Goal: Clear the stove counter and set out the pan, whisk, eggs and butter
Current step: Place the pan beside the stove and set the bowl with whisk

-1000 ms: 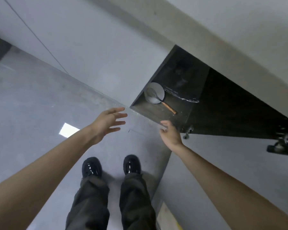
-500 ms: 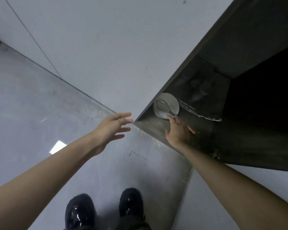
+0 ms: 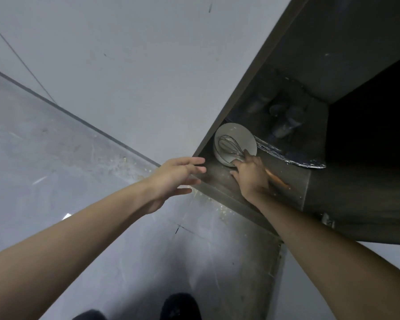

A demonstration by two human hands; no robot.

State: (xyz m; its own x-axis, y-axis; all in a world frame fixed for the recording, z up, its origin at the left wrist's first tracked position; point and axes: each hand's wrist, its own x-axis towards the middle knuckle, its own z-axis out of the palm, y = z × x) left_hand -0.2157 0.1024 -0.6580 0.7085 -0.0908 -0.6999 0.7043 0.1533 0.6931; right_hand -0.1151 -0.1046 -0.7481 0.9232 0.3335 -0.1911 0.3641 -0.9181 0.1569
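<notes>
A: so where's the cam sitting here?

B: just one view, worn on the head. wide-angle, looking steeply down past both arms. you can see a shoe at the bottom edge and the floor off to the left.

A: how close is it to anything?

B: about arm's reach. both forearms run in from the bottom corners, and the open cabinet fills the upper right, tilted hard by the lens. its far right is too dark to read. no second view, so nothing shared.
</notes>
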